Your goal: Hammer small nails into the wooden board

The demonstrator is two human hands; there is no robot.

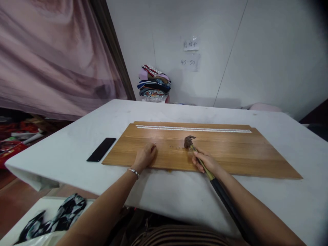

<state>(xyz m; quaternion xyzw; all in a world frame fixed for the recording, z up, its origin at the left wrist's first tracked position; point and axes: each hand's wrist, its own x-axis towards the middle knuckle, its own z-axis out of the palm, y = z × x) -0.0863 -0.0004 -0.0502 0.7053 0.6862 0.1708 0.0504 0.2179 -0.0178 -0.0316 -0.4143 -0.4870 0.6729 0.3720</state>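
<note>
A wooden board [230,150] lies flat before me. My right hand [206,161] is closed around the handle of a claw hammer [189,141]. The hammer's rusty head rests on or just above the middle of the board, and its black grip runs back under my forearm. My left hand [147,155] is at the board's left part, fingers pinched together. A thin nail [155,143] sticks out at its fingertips. Between the two hands several small nail heads [179,147] show in a row on the wood. Two white measuring strips [192,129] run along the far side of the board.
A black phone [101,149] lies left of the board on the white-covered table [77,136]. Folded clothes [155,83] are stacked by the wall behind. A pink curtain [56,58] hangs at left. Patterned cloth [58,215] lies on a lower surface at the near left.
</note>
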